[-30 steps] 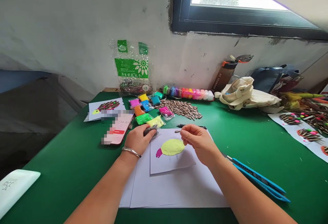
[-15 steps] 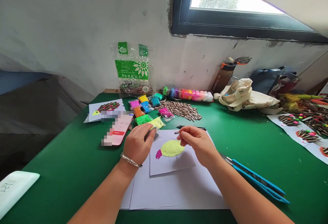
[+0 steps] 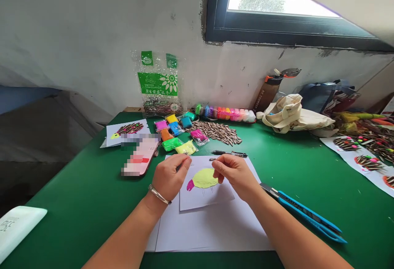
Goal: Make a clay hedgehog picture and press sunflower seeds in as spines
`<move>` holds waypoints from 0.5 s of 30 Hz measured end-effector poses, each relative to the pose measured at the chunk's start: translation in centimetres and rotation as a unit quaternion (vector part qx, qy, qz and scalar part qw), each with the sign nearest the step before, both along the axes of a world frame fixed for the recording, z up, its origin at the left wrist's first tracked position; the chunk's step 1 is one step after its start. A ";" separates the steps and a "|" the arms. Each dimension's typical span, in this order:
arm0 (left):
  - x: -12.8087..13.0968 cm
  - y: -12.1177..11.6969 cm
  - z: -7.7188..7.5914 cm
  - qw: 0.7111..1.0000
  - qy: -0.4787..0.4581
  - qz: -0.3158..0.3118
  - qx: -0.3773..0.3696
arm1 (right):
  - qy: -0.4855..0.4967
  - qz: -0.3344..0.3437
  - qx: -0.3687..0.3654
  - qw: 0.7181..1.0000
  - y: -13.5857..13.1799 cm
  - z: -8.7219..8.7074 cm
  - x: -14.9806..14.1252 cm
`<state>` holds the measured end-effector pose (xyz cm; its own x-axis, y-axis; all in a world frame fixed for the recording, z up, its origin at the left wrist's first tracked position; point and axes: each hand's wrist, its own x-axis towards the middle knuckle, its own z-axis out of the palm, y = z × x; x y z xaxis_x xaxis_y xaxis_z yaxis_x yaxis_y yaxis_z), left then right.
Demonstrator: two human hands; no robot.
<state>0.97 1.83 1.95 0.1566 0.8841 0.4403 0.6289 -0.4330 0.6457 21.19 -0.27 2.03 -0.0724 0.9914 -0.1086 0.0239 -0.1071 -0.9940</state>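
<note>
My left hand (image 3: 170, 176), with a silver bracelet on the wrist, is closed in a pinch over the left edge of the small white paper (image 3: 200, 203). A dark bit shows under its fingers, too little to name. Opposite it, my right hand (image 3: 235, 174) is also pinched, its fingers covering the right end of a yellow-green clay shape (image 3: 203, 178). Whatever those fingertips hold is hidden. The clay shape has a magenta clay head (image 3: 190, 185) and pencilled legs beneath. One sunflower seed (image 3: 212, 159) lies just beyond my right fingertips.
Packets of coloured clay (image 3: 172, 144) and a heap of sunflower seeds (image 3: 218, 133) lie behind the paper. A phone (image 3: 143, 156) is to the left, a pen (image 3: 229, 153) at the back, and blue tweezers (image 3: 308, 213) at right. Finished seed pictures (image 3: 366, 160) lie far right.
My left hand has lowered slightly and drawn its fingertips together, uncovering the yellow clay packet. My right hand has shifted slightly left and down, showing more of the pen.
</note>
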 end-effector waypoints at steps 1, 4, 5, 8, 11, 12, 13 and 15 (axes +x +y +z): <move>0.0 0.0 0.0 1.000 0.000 0.001 -0.002 | -0.012 -0.006 0.000 1.000 0.0 0.0 0.0; 0.0 0.0 0.0 1.000 0.003 0.000 -0.005 | -0.036 -0.019 0.013 0.999 -0.1 0.0 -0.1; 0.0 0.0 0.0 1.000 0.004 -0.002 -0.006 | -0.041 -0.019 0.023 0.999 -0.1 0.0 -0.2; 0.1 -0.2 0.1 1.000 0.006 -0.009 -0.011 | -0.058 -0.008 0.049 0.997 -0.2 -0.1 -0.3; 0.1 -0.3 0.2 1.000 0.007 -0.015 -0.015 | -0.082 0.001 0.056 0.995 -0.3 -0.3 -0.4; 0.1 -0.3 0.2 1.000 0.005 -0.017 -0.015 | -0.088 0.001 0.056 0.994 -0.2 -0.3 -0.4; 0.1 -0.3 0.2 1.000 0.003 -0.020 -0.015 | -0.093 -0.001 0.057 0.994 -0.2 -0.4 -0.3; 0.1 -0.2 0.2 1.000 0.001 -0.024 -0.015 | -0.095 -0.008 0.060 0.994 -0.1 -0.6 -0.3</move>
<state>1.07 1.58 2.14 0.1997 0.8885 0.4132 0.6090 -0.4429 0.6580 20.91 -0.41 1.39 -0.0465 0.9989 0.0004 0.2121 0.0102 -0.9772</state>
